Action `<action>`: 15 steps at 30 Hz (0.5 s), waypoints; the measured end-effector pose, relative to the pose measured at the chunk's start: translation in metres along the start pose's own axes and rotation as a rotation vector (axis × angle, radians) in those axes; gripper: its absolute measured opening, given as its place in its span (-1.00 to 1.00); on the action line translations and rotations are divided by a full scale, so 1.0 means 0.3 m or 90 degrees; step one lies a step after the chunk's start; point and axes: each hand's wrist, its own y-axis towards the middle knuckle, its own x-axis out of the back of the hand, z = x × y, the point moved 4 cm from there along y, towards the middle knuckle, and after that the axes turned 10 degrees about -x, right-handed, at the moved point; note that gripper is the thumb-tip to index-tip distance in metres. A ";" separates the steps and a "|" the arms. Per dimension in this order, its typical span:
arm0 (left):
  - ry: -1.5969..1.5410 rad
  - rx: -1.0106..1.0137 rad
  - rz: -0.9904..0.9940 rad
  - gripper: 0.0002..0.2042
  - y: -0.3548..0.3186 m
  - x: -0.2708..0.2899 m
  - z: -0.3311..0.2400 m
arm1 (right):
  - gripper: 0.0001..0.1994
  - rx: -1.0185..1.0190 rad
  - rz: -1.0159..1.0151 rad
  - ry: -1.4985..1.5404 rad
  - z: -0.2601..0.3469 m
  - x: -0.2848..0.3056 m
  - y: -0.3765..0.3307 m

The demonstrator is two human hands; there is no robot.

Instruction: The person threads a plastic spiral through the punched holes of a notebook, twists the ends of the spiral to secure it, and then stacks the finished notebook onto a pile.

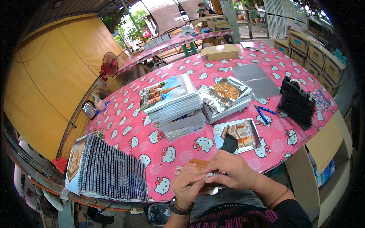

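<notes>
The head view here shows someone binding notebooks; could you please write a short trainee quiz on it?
1. True or false: the left hand and right hand are both on the same small notebook.
2. What lies fanned out at the table's left end?
3. The blue-handled pliers lie: A) on the single notebook, B) on the pink tablecloth.
Key: 1 true; 2 spiral-bound notebooks; 3 B.

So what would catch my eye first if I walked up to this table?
Probably the bright pink cartoon-cat tablecloth covering the whole table. Next, the fanned row of spiral-bound notebooks at the near left edge, and the two stacks of picture-covered books in the middle. Nearest the camera, the left hand and right hand meet over a small brown bundle at the table's edge.
</notes>
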 end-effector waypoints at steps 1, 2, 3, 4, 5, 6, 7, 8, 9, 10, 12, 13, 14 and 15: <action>0.000 0.009 -0.011 -0.87 -0.008 0.002 0.006 | -0.77 0.005 -0.012 -0.030 0.000 -0.006 -0.003; 0.000 0.019 -0.022 -0.87 -0.015 0.004 0.013 | -0.76 0.011 -0.024 -0.060 -0.001 -0.016 -0.009; 0.003 0.028 -0.034 -0.86 -0.019 0.007 0.012 | -0.75 0.019 -0.035 -0.087 -0.001 -0.026 -0.014; -0.019 0.055 -0.048 -0.87 -0.026 0.008 0.015 | -0.75 0.027 -0.056 -0.087 -0.009 -0.037 -0.015; -0.045 0.079 -0.067 -0.88 -0.018 0.001 0.022 | -0.76 0.036 -0.076 -0.092 -0.017 -0.043 -0.018; -0.069 0.102 -0.086 -0.88 -0.013 -0.004 0.028 | -0.76 0.047 -0.094 -0.094 -0.021 -0.047 -0.020; -0.055 0.079 -0.079 -0.88 -0.009 -0.003 0.029 | -0.76 0.017 -0.092 -0.094 -0.022 -0.049 -0.015; -0.036 0.053 -0.071 -0.87 -0.006 0.003 0.031 | -0.76 -0.007 -0.091 -0.096 -0.009 -0.044 -0.009; -0.014 0.029 -0.063 -0.86 -0.012 0.009 0.031 | -0.76 -0.030 -0.087 -0.096 0.003 -0.041 -0.001; -0.013 0.063 -0.071 -0.84 -0.027 -0.005 0.058 | -0.74 -0.119 -0.097 -0.046 -0.005 -0.033 -0.004; -0.042 0.123 -0.101 -0.78 -0.051 0.013 0.050 | -0.69 -0.151 0.006 -0.113 -0.051 -0.028 -0.036; -0.059 0.152 -0.112 -0.75 -0.051 0.019 0.049 | -0.67 -0.166 0.051 -0.148 -0.079 -0.010 -0.048; 0.023 0.129 -0.198 -0.64 -0.060 0.037 0.044 | -0.66 -0.175 0.014 -0.123 -0.093 0.026 -0.068; 0.004 0.102 -0.287 -0.61 -0.048 0.051 0.040 | -0.64 -0.185 -0.024 -0.100 -0.094 0.054 -0.086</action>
